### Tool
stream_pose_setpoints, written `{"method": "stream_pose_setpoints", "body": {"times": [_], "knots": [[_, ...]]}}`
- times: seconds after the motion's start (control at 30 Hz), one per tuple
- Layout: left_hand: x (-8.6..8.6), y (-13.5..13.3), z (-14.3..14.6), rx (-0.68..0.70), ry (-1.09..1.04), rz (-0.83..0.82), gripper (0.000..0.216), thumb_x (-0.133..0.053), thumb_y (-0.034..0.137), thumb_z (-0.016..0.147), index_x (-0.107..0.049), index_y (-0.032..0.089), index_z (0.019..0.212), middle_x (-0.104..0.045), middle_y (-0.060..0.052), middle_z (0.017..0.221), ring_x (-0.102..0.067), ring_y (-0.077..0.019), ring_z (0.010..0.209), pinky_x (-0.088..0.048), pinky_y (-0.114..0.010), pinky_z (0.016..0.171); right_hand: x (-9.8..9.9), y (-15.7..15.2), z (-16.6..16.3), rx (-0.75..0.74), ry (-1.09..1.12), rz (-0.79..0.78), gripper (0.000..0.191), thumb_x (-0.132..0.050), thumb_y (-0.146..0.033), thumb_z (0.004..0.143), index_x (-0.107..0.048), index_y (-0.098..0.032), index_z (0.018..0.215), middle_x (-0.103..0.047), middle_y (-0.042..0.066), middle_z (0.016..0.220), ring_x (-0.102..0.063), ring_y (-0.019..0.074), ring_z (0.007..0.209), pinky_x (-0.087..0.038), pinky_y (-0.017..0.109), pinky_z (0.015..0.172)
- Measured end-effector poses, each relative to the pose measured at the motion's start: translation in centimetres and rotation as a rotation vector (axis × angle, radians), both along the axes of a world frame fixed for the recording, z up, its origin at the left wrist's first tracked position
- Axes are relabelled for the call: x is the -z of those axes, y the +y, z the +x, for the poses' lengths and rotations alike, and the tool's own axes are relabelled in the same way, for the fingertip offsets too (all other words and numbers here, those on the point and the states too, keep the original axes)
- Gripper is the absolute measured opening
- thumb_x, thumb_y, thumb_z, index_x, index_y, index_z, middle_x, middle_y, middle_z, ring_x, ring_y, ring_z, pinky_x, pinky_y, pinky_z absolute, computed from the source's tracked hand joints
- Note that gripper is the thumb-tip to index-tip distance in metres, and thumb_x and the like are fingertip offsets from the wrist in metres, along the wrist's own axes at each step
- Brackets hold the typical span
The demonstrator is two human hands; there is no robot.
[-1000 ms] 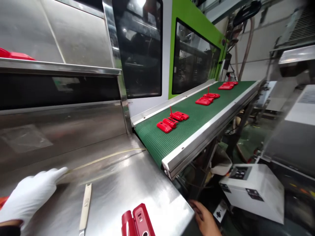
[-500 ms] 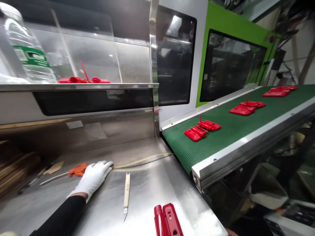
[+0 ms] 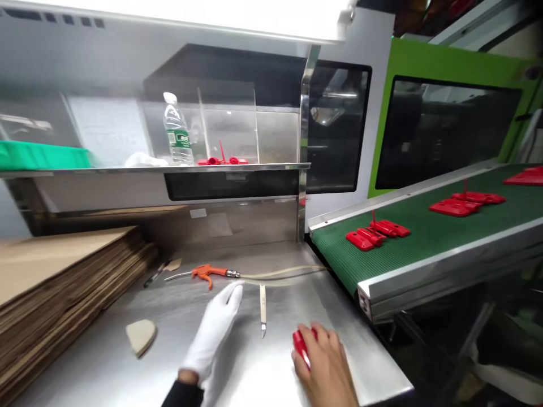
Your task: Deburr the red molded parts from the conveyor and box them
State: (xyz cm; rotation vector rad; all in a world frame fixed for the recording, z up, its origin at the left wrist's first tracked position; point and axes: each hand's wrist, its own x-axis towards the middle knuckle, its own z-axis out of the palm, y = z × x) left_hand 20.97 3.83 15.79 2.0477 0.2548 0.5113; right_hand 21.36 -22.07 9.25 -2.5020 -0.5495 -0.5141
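Observation:
My left hand (image 3: 216,328), in a white glove, lies flat on the steel table (image 3: 178,345) with its fingers stretched toward an orange air blow gun (image 3: 207,274). A slim craft knife (image 3: 263,310) lies just right of those fingers. My bare right hand (image 3: 324,364) rests on top of a red plastic part (image 3: 299,345) near the table's front right edge, fingers curved over it and hiding most of it. Red moulded parts (image 3: 377,233) with upright sprues ride on the green conveyor belt (image 3: 424,237) to the right.
A tall stack of flat cardboard (image 3: 55,277) fills the left. A beige wedge-shaped piece (image 3: 141,335) lies on the table. A shelf (image 3: 169,169) carries a water bottle (image 3: 176,133), red parts and a green bin (image 3: 42,155). A green machine (image 3: 445,124) stands behind the conveyor.
The view has swung left and up, showing the cardboard stack and shelf. My left hand slid back off the blow gun. My right hand came up from below the table onto the red part.

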Motion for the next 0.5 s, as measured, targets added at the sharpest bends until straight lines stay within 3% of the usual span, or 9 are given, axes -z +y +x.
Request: {"method": "stream_pose_setpoints", "body": {"times": [0.07,0.13,0.2,0.27,0.4,0.5], "knots": [[1.9,-0.9,-3.2,-0.022,-0.015,-0.279,0.059,-0.043,0.062,0.089,-0.053,0.020,0.130,-0.069,-0.013,0.120,-0.071,-0.0268,0.098,-0.058,-0.042,0.088,-0.1,3.3,-1.2,0.026,-0.021,0.014,0.037,-0.060,-0.019,0.080,-0.069,-0.024,0.116,-0.064,0.016,0.124,-0.058,0.0407,0.107,-0.050,0.057,0.084],[4.3,-1.4,-5.9,-0.088,-0.026,-0.512,0.062,-0.045,0.065,0.085,-0.049,0.020,0.128,-0.071,-0.015,0.111,-0.074,-0.0271,0.084,-0.061,-0.042,0.075,0.1,5.0,-2.3,0.051,-0.035,0.018,0.043,-0.060,-0.013,0.076,-0.069,-0.025,0.116,-0.062,0.016,0.128,-0.055,0.0443,0.108,-0.046,0.063,0.084],[6.5,-1.9,-7.9,-0.152,-0.033,-0.678,0.064,-0.052,0.069,0.078,-0.050,0.021,0.120,-0.072,-0.014,0.101,-0.074,-0.0289,0.079,-0.061,-0.043,0.069,0.3,5.4,-3.0,0.048,-0.038,0.022,0.049,-0.060,-0.009,0.073,-0.068,-0.026,0.118,-0.061,0.015,0.131,-0.054,0.0448,0.108,-0.044,0.064,0.084],[7.4,-2.5,-9.3,-0.150,-0.036,-0.853,0.069,-0.064,0.071,0.070,-0.053,0.021,0.116,-0.072,-0.013,0.098,-0.073,-0.0321,0.082,-0.061,-0.044,0.072,0.1,5.2,-3.4,0.018,-0.028,0.037,0.050,-0.059,-0.007,0.072,-0.068,-0.028,0.117,-0.061,0.013,0.130,-0.055,0.0412,0.108,-0.046,0.060,0.085],[5.8,-5.1,-11.3,-0.119,-0.095,-1.200,0.074,-0.074,0.059,0.071,-0.050,0.021,0.130,-0.067,-0.016,0.120,-0.066,-0.0367,0.110,-0.057,-0.045,0.088,-1.1,5.9,-4.9,-0.056,0.000,0.092,0.046,-0.058,-0.015,0.079,-0.065,-0.030,0.122,-0.061,0.008,0.131,-0.057,0.0321,0.115,-0.050,0.048,0.092],[4.3,-7.2,-12.9,-0.055,-0.173,-1.452,0.079,-0.078,0.048,0.071,-0.045,0.030,0.141,-0.062,-0.016,0.133,-0.060,-0.0396,0.121,-0.054,-0.050,0.094,-2.2,7.4,-7.3,-0.263,0.019,0.197,0.058,-0.064,-0.029,0.081,-0.053,-0.033,0.138,-0.051,0.005,0.145,-0.049,0.0313,0.130,-0.048,0.046,0.102]]}}
